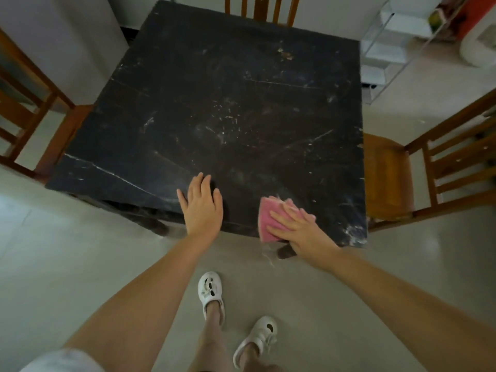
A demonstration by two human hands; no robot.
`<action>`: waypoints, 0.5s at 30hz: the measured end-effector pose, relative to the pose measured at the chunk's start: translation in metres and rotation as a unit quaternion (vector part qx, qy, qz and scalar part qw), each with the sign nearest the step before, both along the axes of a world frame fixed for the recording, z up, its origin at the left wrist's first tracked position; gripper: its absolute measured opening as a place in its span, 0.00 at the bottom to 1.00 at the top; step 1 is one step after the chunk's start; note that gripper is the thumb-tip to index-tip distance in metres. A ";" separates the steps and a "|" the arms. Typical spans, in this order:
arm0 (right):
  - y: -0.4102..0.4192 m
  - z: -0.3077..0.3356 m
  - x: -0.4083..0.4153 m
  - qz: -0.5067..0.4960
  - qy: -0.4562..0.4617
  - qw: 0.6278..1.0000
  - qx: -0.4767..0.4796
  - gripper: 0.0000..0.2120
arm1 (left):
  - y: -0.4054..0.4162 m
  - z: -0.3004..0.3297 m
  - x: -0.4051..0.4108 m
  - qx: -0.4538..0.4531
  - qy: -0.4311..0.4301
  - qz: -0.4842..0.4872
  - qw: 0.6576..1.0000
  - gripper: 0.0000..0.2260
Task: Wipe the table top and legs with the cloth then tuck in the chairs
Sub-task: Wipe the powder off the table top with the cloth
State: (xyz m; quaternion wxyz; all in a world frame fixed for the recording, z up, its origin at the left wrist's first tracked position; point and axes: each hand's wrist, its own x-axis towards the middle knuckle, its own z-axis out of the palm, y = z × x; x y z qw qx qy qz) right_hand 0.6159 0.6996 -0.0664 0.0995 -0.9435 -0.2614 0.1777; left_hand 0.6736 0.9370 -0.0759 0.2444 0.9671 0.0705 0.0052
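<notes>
A square black marble-look table fills the middle of the view, its top streaked with white marks and crumbs. My right hand presses a folded pink cloth flat onto the near edge of the table top, fingers straight. My left hand rests flat on the top just left of it, fingers spread. Three wooden chairs stand around the table: one on the right pulled out with its seat exposed, one on the left pulled out, and one at the far side.
A dark table leg shows below the near edge under my right wrist. A white wire shelf stands at the back right. My feet in white clogs stand on the pale tiled floor.
</notes>
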 end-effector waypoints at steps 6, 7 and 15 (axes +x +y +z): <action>-0.070 0.008 -0.050 -0.211 -0.072 0.975 -0.021 0.35 | -0.020 -0.004 -0.015 0.019 0.020 -0.032 0.999 0.19; -0.050 0.012 -0.040 -0.237 -0.096 0.967 0.003 0.31 | -0.018 -0.005 -0.015 0.020 0.019 -0.039 0.999 0.19; 0.055 -0.005 -0.014 -0.246 -0.044 0.968 0.000 0.33 | -0.024 -0.009 -0.017 0.055 0.015 -0.075 0.996 0.19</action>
